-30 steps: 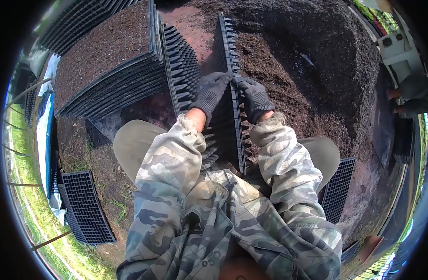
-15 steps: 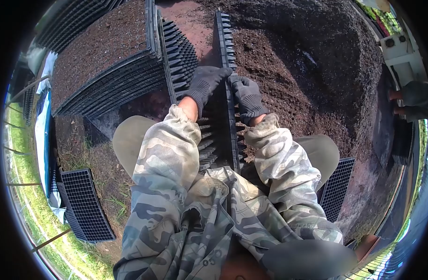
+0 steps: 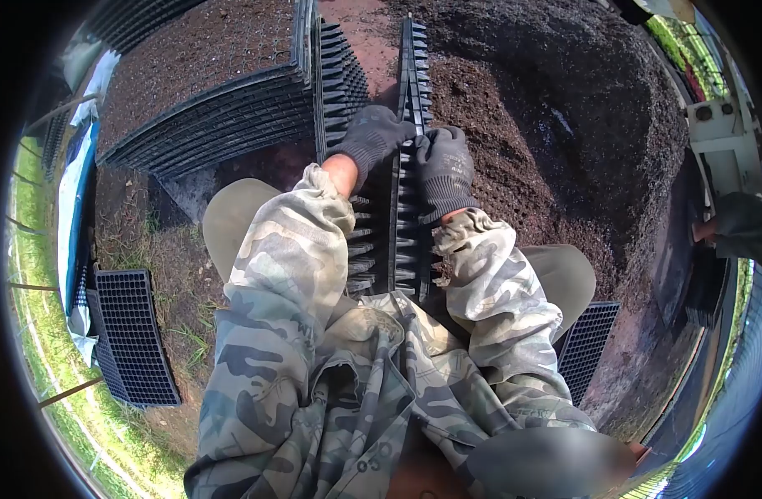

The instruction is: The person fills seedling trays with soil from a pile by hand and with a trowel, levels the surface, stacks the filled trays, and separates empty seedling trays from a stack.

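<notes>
Both hands are up in front, gloved, elbows bent, forearms angling in toward each other. The left hand [image 3: 379,137] has its back facing up and reaches across to the right, fingers mostly closed with the tips on the rim of the black trays [image 3: 411,91]. The right hand [image 3: 446,170] is pointing more upward, fingers curled in and the thumb side against the same trays, so it's closed on them too. Can't tell how hard either one is pinching, the fingertips are partly hidden.

Those trays stand on edge between the knees, rims close together with a narrow gap showing, cell bottoms poking out to the right. Left of them is the big stack [image 3: 223,112], dirt-filled on top, with spiky cells [image 3: 339,87] on its near side. The soil pile [image 3: 555,158] is just to the right.
</notes>
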A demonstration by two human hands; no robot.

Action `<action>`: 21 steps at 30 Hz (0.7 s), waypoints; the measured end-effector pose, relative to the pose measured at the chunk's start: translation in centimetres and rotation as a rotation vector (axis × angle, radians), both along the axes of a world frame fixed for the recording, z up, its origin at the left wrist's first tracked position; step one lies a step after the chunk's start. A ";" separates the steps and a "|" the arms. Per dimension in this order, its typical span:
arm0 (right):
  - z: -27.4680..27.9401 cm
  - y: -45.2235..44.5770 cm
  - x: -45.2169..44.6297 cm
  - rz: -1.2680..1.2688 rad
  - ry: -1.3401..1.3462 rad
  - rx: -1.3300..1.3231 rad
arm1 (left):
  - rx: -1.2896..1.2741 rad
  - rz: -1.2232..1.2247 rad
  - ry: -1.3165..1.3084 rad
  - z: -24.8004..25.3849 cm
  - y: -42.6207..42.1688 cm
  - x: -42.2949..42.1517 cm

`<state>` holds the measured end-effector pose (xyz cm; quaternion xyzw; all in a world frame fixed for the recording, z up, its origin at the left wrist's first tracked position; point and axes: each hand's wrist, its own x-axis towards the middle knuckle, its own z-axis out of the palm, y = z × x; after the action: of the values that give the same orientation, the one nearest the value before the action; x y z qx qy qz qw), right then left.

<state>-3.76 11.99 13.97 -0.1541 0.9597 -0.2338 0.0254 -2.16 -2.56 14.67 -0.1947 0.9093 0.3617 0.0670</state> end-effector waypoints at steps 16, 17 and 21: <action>0.3 3.4 3.2 -0.005 0.076 -0.010 | 0.619 0.333 0.243 -0.8 5.4 1.1; 1.0 3.5 2.7 -0.002 0.070 0.022 | 0.596 0.343 0.210 3.0 5.9 2.0; 3.1 4.4 0.8 -0.024 0.022 0.073 | 0.725 0.360 0.273 1.5 5.0 1.5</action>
<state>-2.96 16.38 17.11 -0.1443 0.9695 -0.1971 0.0179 -0.62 2.42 16.16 -0.2646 0.6751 0.6865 -0.0540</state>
